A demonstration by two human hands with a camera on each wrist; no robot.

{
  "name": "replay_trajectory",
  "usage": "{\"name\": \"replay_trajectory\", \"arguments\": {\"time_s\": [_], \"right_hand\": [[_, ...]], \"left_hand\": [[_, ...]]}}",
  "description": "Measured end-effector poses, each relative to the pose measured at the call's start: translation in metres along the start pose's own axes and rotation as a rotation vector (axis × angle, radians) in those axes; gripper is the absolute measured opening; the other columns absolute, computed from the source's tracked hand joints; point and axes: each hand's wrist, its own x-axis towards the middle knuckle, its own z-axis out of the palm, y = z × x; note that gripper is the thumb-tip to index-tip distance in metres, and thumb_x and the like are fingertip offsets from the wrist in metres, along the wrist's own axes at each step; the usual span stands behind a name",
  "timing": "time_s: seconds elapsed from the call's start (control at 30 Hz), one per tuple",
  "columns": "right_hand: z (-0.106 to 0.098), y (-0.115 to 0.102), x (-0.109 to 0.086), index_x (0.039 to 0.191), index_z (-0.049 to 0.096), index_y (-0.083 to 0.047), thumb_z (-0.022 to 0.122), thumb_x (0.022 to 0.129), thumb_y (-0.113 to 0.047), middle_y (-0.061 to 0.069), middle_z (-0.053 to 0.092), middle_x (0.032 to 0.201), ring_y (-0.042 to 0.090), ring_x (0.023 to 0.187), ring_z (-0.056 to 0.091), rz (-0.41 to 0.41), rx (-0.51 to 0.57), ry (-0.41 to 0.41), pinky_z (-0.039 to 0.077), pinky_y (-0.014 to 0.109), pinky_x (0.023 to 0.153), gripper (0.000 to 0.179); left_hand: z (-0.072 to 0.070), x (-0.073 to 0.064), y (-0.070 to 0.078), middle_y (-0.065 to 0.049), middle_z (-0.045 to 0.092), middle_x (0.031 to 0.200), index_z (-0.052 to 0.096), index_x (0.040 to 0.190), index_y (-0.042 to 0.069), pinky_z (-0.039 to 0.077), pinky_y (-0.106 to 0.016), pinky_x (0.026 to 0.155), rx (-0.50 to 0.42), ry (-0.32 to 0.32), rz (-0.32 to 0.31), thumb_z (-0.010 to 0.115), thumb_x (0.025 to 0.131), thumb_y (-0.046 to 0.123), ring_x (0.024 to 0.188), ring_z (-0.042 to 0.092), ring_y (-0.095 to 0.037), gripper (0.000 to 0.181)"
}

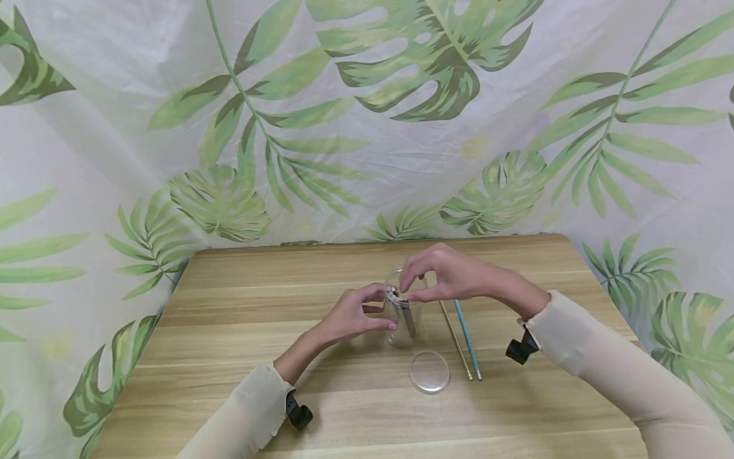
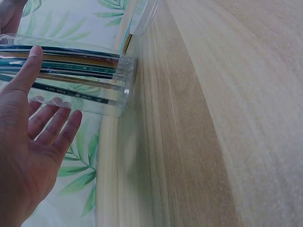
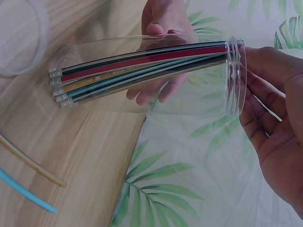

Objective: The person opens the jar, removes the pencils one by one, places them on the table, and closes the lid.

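A clear plastic jar [image 1: 392, 331], upright on or just above the table, holds several pencils [image 3: 142, 64] in dark, red, yellow and teal colours. My left hand [image 1: 352, 313] grips the jar's side, its thumb [image 2: 28, 71] on one side and its fingers round the other. At the jar's threaded mouth [image 3: 234, 90], my right hand [image 1: 450, 274] has its fingertips against the rim and close to the pencil ends. Whether it pinches a pencil there is hidden. Just right of the jar lie a gold pencil [image 1: 457, 342] and a blue pencil [image 1: 468, 341].
A round clear lid [image 1: 429, 372] lies on the wooden table [image 1: 275, 376], nearer to me than the jar. Behind the table hangs a pale cloth [image 1: 401, 172] with green leaf prints. A small black camera [image 1: 520, 349] is strapped at each wrist.
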Motion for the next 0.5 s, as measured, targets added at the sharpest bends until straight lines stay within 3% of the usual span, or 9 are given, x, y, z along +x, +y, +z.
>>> {"name": "replay_trajectory", "arguments": {"time_s": [0.27, 0.5], "right_hand": [[0.0007, 0.0006, 0.0046, 0.097, 0.081, -0.009, 0.084, 0.09, -0.007, 0.0, 0.078, 0.097, 0.008, 0.087, 0.069, -0.01, -0.008, -0.011, 0.062, 0.026, 0.076, 0.008], [0.0019, 0.0001, 0.0083, 0.097, 0.082, -0.009, 0.085, 0.09, -0.008, 0.0, 0.078, 0.098, 0.015, 0.09, 0.073, 0.019, 0.001, -0.029, 0.058, 0.025, 0.071, 0.007]], "left_hand": [[0.0005, -0.0001, 0.0007, -0.01, 0.07, 0.138, 0.066, 0.138, 0.008, 0.061, -0.045, 0.104, -0.001, -0.005, 0.004, 0.094, 0.082, 0.015, 0.124, 0.069, -0.035, 0.063], [0.0009, 0.0003, -0.0002, -0.009, 0.07, 0.138, 0.066, 0.138, 0.007, 0.062, -0.042, 0.103, -0.011, -0.007, 0.004, 0.093, 0.083, 0.015, 0.123, 0.069, -0.033, 0.061]]}}
